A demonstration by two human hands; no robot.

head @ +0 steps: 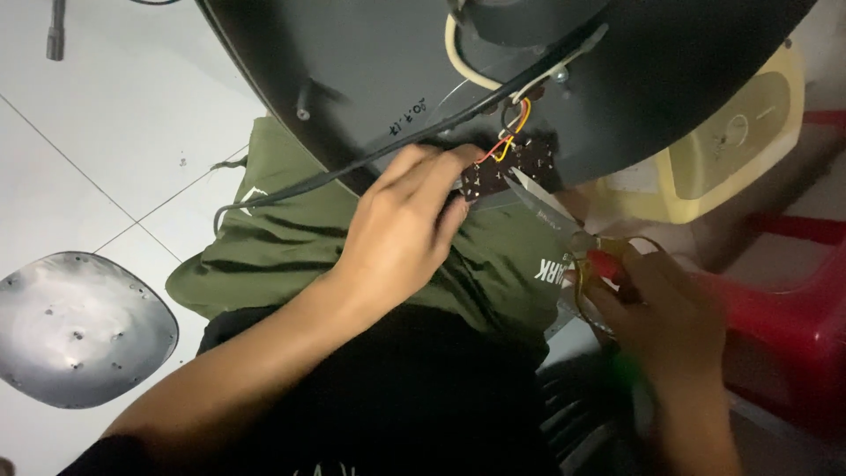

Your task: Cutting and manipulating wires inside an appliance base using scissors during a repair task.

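Nearest the lens: left forearm, bare, rising from the bottom left edge over a black garment (pixel 414 405) on the lap. Above that, olive-green cloth (pixel 282 238) with pale lettering, spread across the knees.

Far left, on the white tiled floor (pixel 106 115): a rounded grey metal plate (pixel 75 330) lying flat, small holes dotted over it. A dark rod-like object (pixel 56 31) at the top left edge, only partly in view.

Centre: left hand (pixel 401 234) reaches up to the underside of a large dark round housing (pixel 370 62). Fingers bunched together, tips pinching the lower left corner of a small brown circuit board (pixel 509 167) that sits against the housing. Red, orange and yellow wires (pixel 515 128) run up from the board; a cream cable (pixel 463 66) curves above them. A black cord (pixel 352 172) trails from the housing down and left across the green cloth.

Right of centre: scissors (pixel 551 207), blades parted a little, tips touching the board's lower edge just beside the left fingertips. Red and yellow handles.

Right: right hand (pixel 656 322), fingers curled through and around the scissor handles, closed on them. Lower part of the hand blurred.

Behind, top right: a pale yellow casing (pixel 749 132) with a round dial. Far right: a red plastic stool (pixel 793 326).
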